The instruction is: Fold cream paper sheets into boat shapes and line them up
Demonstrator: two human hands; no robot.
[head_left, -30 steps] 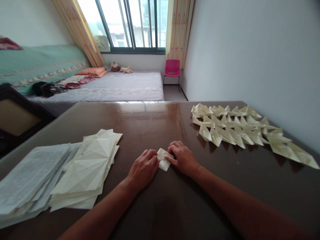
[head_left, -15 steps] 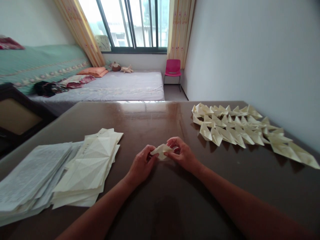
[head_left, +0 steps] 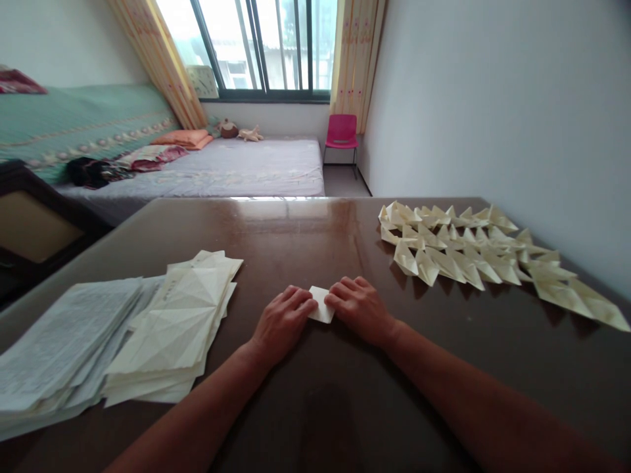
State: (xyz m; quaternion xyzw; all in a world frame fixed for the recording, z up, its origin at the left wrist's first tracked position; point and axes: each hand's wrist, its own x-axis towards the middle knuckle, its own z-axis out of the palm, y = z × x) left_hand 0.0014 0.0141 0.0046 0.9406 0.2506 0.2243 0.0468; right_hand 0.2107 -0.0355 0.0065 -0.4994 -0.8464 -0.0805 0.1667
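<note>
So the little folded paper point(head_left: 321, 309) is on the table point(head_left: 296, 253) right in front of me, and I can only see the middle of it. My left hand point(head_left: 284, 322) is closed on one side corner and my right hand point(head_left: 361, 311) on the other, fingers curled in, so both corners are hidden and I can't tell how the layers sit under there. The hands are close but the paper keeps them apart. Both forearms run out of view at the bottom.

Over on my left, the printed sheets point(head_left: 64, 338) get cut off by the edge, and the print's way too blurry to read. The creased sheets point(head_left: 185, 315) lie next to them, covering part of that pile. On my right, the pointy folded pieces point(head_left: 453, 253) overlap so much I can't count them. The dark wooden furniture point(head_left: 12, 176) at far left is cut off too, no clue what it is.

Compared to half a second ago: the paper was opened wider with a peak pinched up in my fingers, and now it's a small flat-looking diamond. Piles and rows haven't budged.
</note>
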